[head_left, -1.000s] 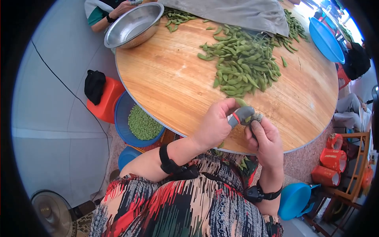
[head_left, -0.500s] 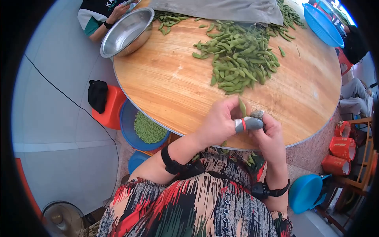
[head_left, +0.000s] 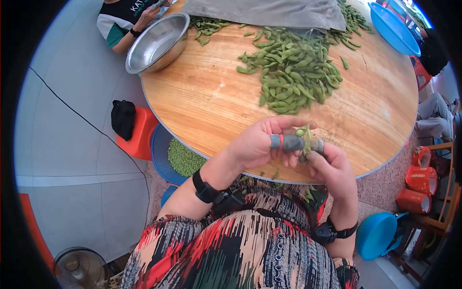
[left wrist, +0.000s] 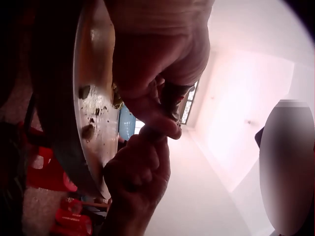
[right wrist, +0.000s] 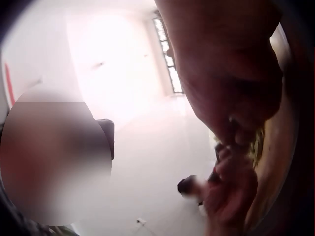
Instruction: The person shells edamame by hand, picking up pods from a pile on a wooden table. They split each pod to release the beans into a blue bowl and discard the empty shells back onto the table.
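Observation:
A split green soybean pod [head_left: 307,139] is between my two hands over the near edge of the table, with a pale bean [head_left: 300,132] showing at its left side. My left hand [head_left: 257,142] holds the pod's upper part, its index finger stretched along the top. Its thumb wears a grey cover [head_left: 291,142] with a red band and lies against the pod. My right hand [head_left: 336,168] pinches the lower end between thumb and index finger, which wears a greyish cap [head_left: 317,145]. In both dark wrist views the fingertips meet and hide the pod.
A heap of soybean pods [head_left: 293,72] lies beyond my hands on the round wooden table [head_left: 197,96], below a grey cloth [head_left: 269,12]. A metal basin [head_left: 156,42] stands at the left edge, near another person's hand [head_left: 147,19]. Below left, a blue tub [head_left: 161,156] holds shelled beans [head_left: 183,159].
The pod, whole and upright in my left fingers half a second ago, is now split with a bean showing. My left index finger has stretched out, and my right thumb has come onto the pod.

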Available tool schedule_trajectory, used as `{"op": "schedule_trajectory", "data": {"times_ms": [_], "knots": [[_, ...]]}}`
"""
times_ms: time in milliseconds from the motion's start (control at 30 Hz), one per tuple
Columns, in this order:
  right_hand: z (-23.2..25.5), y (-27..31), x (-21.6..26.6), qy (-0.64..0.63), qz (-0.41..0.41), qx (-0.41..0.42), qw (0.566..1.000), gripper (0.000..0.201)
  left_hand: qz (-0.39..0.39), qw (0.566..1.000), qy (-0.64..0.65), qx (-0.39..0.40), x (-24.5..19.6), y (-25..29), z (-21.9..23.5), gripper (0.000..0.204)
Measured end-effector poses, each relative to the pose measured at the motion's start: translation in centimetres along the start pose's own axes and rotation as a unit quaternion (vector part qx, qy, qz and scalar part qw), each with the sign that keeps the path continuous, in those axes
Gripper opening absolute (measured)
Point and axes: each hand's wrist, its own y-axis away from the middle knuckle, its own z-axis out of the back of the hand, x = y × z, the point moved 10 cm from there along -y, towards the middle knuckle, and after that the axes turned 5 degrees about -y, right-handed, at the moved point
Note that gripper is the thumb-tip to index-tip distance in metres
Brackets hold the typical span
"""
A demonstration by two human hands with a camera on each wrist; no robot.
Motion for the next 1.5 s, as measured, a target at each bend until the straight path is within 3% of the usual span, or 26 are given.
{"op": "schedule_trajectory", "data": {"times_ms": [100, 133, 167, 200, 267, 300, 367, 400, 467, 600, 633, 667, 700, 733, 767, 800, 833, 867, 900, 933, 1033, 1167, 1233, 1333, 1467, 1500], "knots": [[2.6, 0.5, -0.3, 0.025, -0.045, -0.048, 0.998, 0.019, -0.009, 0.993, -0.099, -0.060, -0.2, 0.2, 0.9, 0.034], [2.6, 0.2, -0.3, 0.026, -0.046, -0.048, 0.997, 0.019, 0.009, 0.977, -0.190, -0.096, -0.7, 0.3, 0.5, 0.034], [3.3, -0.4, 0.4, -0.031, -0.008, -0.083, 0.996, 0.019, 0.027, 0.951, -0.279, -0.130, -1.0, 0.5, 0.6, 0.034], [3.9, -0.7, 1.2, -0.088, 0.030, -0.119, 0.989, 0.020, 0.027, 0.951, -0.278, -0.128, -0.5, 0.4, 0.6, 0.034], [2.5, -1.0, 0.9, -0.076, -0.002, -0.105, 0.992, 0.018, -0.141, 0.877, -0.449, -0.099, -2.6, 0.2, -1.0, 0.034], [1.8, -1.3, 0.4, -0.108, -0.004, -0.091, 0.990, 0.016, -0.142, 0.876, -0.450, -0.098, -2.6, 0.1, -0.9, 0.034], [0.7, -1.9, -0.5, -0.223, -0.013, -0.048, 0.974, 0.013, -0.204, 0.831, -0.512, -0.071, -3.4, 0.5, -1.9, 0.036], [0.5, -2.1, -0.7, -0.222, -0.014, -0.047, 0.974, 0.013, -0.204, 0.831, -0.512, -0.072, -3.4, 0.6, -2.0, 0.036], [-0.9, -2.3, -1.0, -0.333, -0.032, -0.001, 0.942, 0.014, -0.134, 0.930, -0.319, -0.122, -2.4, 0.6, 0.1, 0.035], [1.5, -2.1, -0.9, -0.368, -0.004, -0.017, 0.930, 0.017, -0.091, 0.974, -0.161, -0.134, -3.2, 1.2, 2.4, 0.032], [2.2, -1.7, 1.3, -0.231, 0.118, 0.061, 0.964, 0.017, -0.112, 0.955, -0.208, -0.180, -4.0, 1.9, 4.0, 0.030], [1.9, -0.5, 3.1, -0.084, 0.237, 0.136, 0.958, 0.018, -0.133, 0.931, -0.254, -0.226, -5.0, 2.6, 5.2, 0.029], [-0.3, 0.9, 2.4, -0.038, 0.076, 0.259, 0.962, 0.017, -0.111, 0.931, -0.264, -0.228, -5.1, 2.9, 5.5, 0.026], [-0.6, 0.9, 3.0, -0.038, 0.074, 0.259, 0.962, 0.017, -0.110, 0.931, -0.262, -0.228, -5.0, 2.8, 5.6, 0.026], [0.4, -0.4, 3.4, 0.098, 0.091, 0.161, 0.978, 0.018, -0.098, 0.901, -0.348, -0.240, -5.1, 2.8, 5.5, 0.026], [1.2, -1.4, 4.4, 0.232, 0.106, 0.060, 0.965, 0.021, -0.085, 0.863, -0.432, -0.249, -5.3, 2.7, 5.3, 0.026], [3.3, -2.5, 4.6, 0.285, -0.001, -0.105, 0.953, 0.023, -0.085, 0.863, -0.432, -0.246, -5.1, 2.3, 4.7, 0.026], [3.7, -3.4, 4.2, 0.285, -0.001, -0.107, 0.952, 0.023, -0.092, 0.832, -0.495, -0.232, -5.1, 1.6, 3.3, 0.025], [4.9, -4.0, 5.0, 0.352, 0.065, -0.175, 0.917, 0.023, -0.099, 0.797, -0.555, -0.218, -4.9, 0.8, 2.0, 0.024], [5.5, -3.9, 6.5, 0.414, 0.130, -0.241, 0.868, 0.024, -0.101, 0.797, -0.555, -0.216, -4.4, 0.0, 1.5, 0.024], [6.2, -3.7, 7.9, 0.375, 0.175, -0.287, 0.864, 0.022, -0.199, 0.656, -0.717, -0.125, -2.8, -2.2, -2.5, 0.021], [6.9, -3.5, 7.9, 0.401, 0.157, -0.289, 0.855, 0.019, -0.145, 0.638, -0.751, -0.089, -0.9, -3.3, -3.0, 0.014], [5.0, -3.5, 8.5, 0.490, 0.216, -0.257, 0.804, 0.019, -0.127, 0.618, -0.757, -0.173, -1.5, -3.2, -1.6, 0.006], [4.8, -4.3, 8.9, 0.456, 0.215, -0.294, 0.812, 0.020, -0.128, 0.580, -0.771, -0.231, -3.2, -2.6, -0.3, 0.008], [3.7, -5.3, 7.0, 0.561, 0.164, -0.252, 0.771, 0.026, -0.147, 0.527, -0.808, -0.216, -5.3, -1.0, 0.0, 0.013], [3.4, -4.8, 6.6, 0.543, 0.171, -0.241, 0.786, 0.023, -0.047, 0.671, -0.706, -0.219, -4.9, -0.7, 2.2, 0.016]]}}
